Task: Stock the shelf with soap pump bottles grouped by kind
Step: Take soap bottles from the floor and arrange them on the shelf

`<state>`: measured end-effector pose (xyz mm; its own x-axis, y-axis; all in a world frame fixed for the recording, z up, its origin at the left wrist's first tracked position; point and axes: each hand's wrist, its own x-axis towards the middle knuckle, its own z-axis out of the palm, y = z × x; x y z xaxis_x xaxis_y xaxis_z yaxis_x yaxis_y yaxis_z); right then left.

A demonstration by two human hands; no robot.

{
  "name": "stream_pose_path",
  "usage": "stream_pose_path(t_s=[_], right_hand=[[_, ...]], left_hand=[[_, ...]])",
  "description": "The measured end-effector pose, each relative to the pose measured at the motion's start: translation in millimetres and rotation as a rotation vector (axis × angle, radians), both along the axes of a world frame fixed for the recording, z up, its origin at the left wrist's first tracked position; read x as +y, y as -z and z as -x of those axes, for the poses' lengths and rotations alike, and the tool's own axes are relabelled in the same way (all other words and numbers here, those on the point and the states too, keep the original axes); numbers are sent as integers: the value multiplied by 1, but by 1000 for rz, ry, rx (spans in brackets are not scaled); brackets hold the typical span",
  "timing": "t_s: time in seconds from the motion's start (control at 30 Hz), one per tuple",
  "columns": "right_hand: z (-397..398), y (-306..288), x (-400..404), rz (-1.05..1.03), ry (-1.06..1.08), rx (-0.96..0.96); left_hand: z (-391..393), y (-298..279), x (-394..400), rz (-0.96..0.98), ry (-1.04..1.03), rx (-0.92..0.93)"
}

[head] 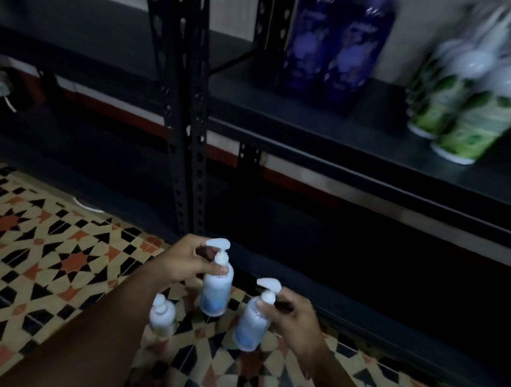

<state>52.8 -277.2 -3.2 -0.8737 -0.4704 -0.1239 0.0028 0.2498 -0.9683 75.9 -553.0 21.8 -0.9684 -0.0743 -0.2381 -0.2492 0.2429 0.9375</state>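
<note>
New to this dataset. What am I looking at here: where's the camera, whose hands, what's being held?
There is one picture, from a wide-angle camera worn on a person's head, looking forward and down. No robot: the two bare arms are the wearer's. The left hand grips a white-and-blue pump bottle near its neck; the right hand grips a matching bottle the same way. A third white bottle stands lower, over the patterned tile floor. Ahead is a dark metal shelf already holding purple bottles and green-labelled bottles, each kind grouped together. The picture is dim and blurred.
</note>
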Motion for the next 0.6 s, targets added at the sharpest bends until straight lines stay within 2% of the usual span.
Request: stream_pose_path(t_s=[0.27, 0.43, 0.6], right_hand=[[-8, -105, 75, 123, 214, -11], [-24, -173, 121, 214, 343, 67], [-39, -219, 163, 350, 453, 42]], left_hand=[[-8, -95, 97, 34, 50, 154], [-8, -144, 162, -9, 82, 233], [-5, -182, 220, -10, 65, 282]])
